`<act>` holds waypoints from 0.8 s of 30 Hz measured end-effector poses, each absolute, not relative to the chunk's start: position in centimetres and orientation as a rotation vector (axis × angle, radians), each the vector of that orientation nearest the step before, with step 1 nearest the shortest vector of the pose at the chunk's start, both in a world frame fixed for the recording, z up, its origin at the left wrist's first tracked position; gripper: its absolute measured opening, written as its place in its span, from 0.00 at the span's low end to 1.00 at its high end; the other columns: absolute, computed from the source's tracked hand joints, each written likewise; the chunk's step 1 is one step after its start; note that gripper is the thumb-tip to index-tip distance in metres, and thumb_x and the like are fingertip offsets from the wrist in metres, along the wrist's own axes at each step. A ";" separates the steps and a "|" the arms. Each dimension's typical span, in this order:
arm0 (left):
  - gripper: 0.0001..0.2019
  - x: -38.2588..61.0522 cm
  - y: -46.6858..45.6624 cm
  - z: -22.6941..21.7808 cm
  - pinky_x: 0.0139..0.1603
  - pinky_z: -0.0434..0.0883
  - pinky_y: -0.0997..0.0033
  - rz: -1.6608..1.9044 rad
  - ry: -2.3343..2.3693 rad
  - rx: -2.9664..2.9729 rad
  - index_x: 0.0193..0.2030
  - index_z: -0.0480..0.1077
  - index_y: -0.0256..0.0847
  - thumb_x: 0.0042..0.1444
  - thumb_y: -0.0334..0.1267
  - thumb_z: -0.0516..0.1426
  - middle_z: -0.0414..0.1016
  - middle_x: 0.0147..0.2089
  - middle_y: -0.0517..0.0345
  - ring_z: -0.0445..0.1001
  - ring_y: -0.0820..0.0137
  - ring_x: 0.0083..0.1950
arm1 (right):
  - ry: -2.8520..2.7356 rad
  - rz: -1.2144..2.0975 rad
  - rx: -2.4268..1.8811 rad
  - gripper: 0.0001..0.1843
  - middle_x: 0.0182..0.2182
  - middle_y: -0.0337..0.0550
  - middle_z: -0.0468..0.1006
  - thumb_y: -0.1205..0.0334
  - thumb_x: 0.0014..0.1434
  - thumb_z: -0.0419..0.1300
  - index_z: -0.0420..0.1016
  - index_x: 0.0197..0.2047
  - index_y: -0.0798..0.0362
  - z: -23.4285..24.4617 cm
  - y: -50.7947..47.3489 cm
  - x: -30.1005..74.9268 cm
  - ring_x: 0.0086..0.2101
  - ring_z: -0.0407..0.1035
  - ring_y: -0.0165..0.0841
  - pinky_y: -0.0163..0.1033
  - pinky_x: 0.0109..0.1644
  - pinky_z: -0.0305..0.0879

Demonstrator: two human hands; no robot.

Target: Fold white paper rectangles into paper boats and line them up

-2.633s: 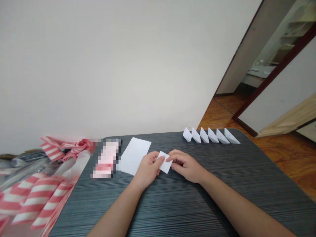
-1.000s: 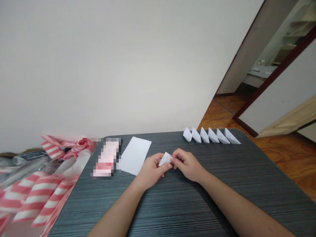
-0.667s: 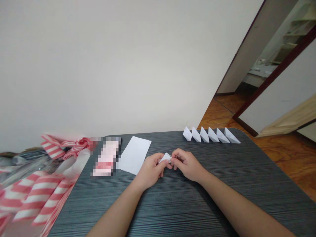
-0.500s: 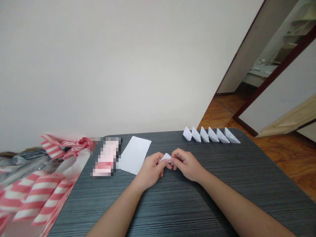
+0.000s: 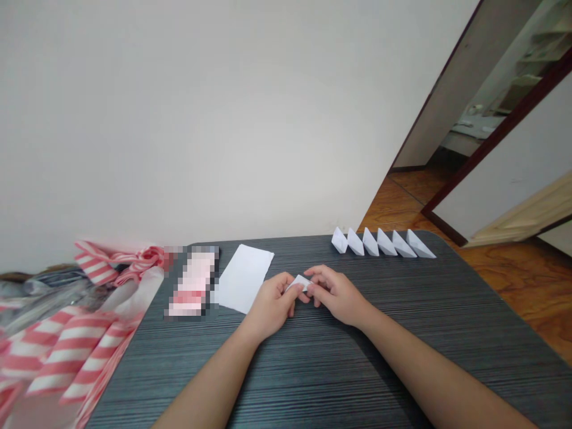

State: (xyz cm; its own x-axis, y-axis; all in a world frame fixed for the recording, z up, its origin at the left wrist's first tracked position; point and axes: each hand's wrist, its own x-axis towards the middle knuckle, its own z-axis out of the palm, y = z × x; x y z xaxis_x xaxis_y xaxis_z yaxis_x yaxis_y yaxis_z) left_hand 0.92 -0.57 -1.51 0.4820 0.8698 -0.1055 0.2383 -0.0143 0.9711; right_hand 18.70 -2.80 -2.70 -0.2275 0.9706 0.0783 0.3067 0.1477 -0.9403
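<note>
A small folded piece of white paper (image 5: 299,283) is pinched between my left hand (image 5: 270,307) and my right hand (image 5: 335,295), its lower part hidden by my fingers. Both hands rest low over the dark grey striped table (image 5: 393,351), fingertips meeting at the paper. Just beyond my left hand lies a flat white paper sheet (image 5: 243,277). Several small white folded paper boats (image 5: 384,243) stand in a row along the far edge, beyond my right hand.
A pixelated pink-and-white item (image 5: 192,283) lies left of the sheet. Red-and-white striped plastic wrapping (image 5: 67,351) is heaped beyond the table's left edge. A wall rises behind the table; wooden floor (image 5: 513,286) and a doorway lie right.
The small white paper has gone from a flat piece held upright to a smaller folded shape. My hands have drawn closer around it, and more of it is hidden by my fingers.
</note>
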 end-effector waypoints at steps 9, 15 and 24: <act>0.15 0.9 -0.5 -1.8 0.18 0.55 0.80 0.664 0.965 1.489 0.31 0.66 0.37 0.58 0.48 0.50 0.64 0.18 0.64 0.58 0.79 0.17 | -1.776 1.090 -1.356 0.15 0.18 0.36 0.72 0.60 0.62 0.49 0.68 0.25 0.54 -1.9 -2.9 18.8 0.17 0.65 0.25 0.29 0.23 0.61; 0.14 1.1 -0.4 -1.7 0.18 0.56 0.80 0.649 0.939 1.476 0.32 0.65 0.37 0.57 0.47 0.50 0.70 0.24 0.61 0.59 0.79 0.19 | -1.744 1.135 -1.350 0.16 0.16 0.35 0.72 0.58 0.62 0.48 0.68 0.27 0.54 -2.1 -2.9 18.8 0.15 0.64 0.25 0.29 0.22 0.60; 0.14 1.0 -0.5 -1.4 0.19 0.56 0.79 0.653 0.956 1.506 0.30 0.65 0.37 0.57 0.46 0.50 0.66 0.21 0.62 0.59 0.79 0.18 | -1.766 1.135 -1.345 0.15 0.18 0.37 0.73 0.59 0.61 0.50 0.69 0.25 0.55 -2.0 -2.9 18.7 0.17 0.66 0.25 0.29 0.23 0.62</act>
State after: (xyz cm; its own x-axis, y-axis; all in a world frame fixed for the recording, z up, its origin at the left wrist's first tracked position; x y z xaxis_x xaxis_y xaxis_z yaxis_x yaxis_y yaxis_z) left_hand 1.02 -0.54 -1.42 0.5087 0.8532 -0.1155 0.2025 0.0119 0.9792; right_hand 18.75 -2.89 -1.97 -0.2739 0.9617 -0.0139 0.4118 0.1042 -0.9053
